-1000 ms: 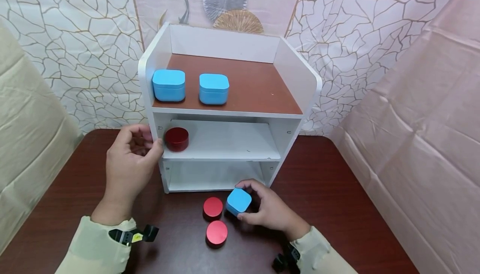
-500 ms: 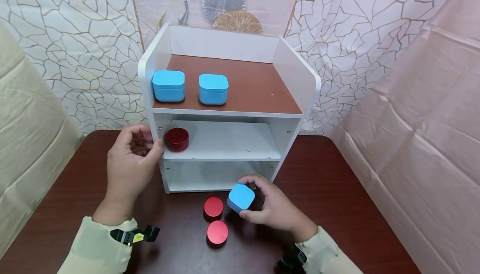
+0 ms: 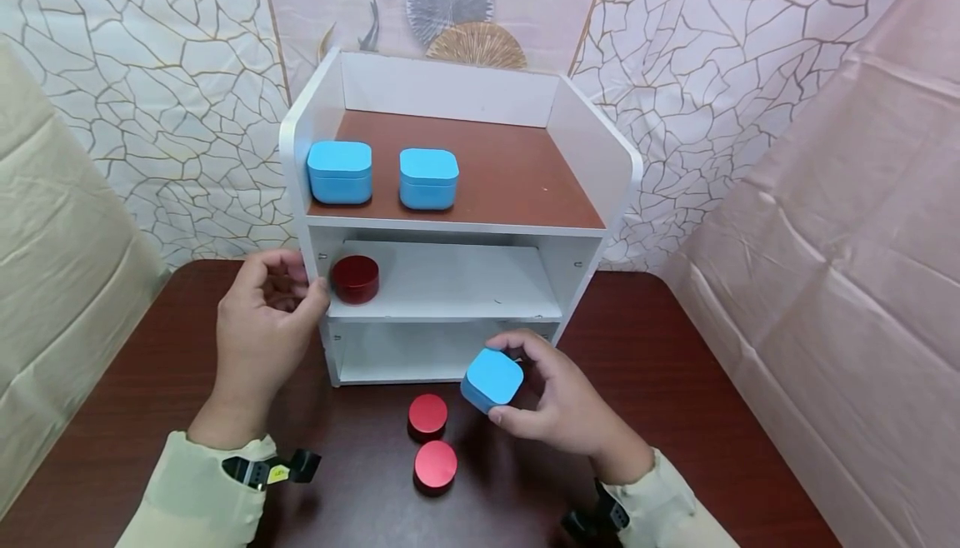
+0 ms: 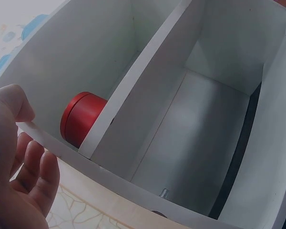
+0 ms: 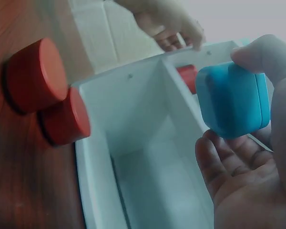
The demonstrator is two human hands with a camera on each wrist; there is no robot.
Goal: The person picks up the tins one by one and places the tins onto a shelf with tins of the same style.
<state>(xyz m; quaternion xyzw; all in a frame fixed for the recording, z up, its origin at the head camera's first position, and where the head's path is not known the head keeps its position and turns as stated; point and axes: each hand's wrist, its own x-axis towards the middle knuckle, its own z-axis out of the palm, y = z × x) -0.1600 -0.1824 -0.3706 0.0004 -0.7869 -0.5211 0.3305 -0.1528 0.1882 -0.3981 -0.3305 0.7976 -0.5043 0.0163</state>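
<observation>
My right forearm angles in from the lower right, its grip (image 3: 558, 398) clamped on a blue box (image 3: 492, 378) between thumb and fingers, above the desk (image 3: 345, 498), near two red tins (image 3: 435, 465). My left grip (image 3: 266, 327) pinches the shelf unit's (image 3: 450, 226) left side. My left wrist strap's (image 3: 246, 471) yellow label (image 3: 278, 474) is too small to read.
</observation>
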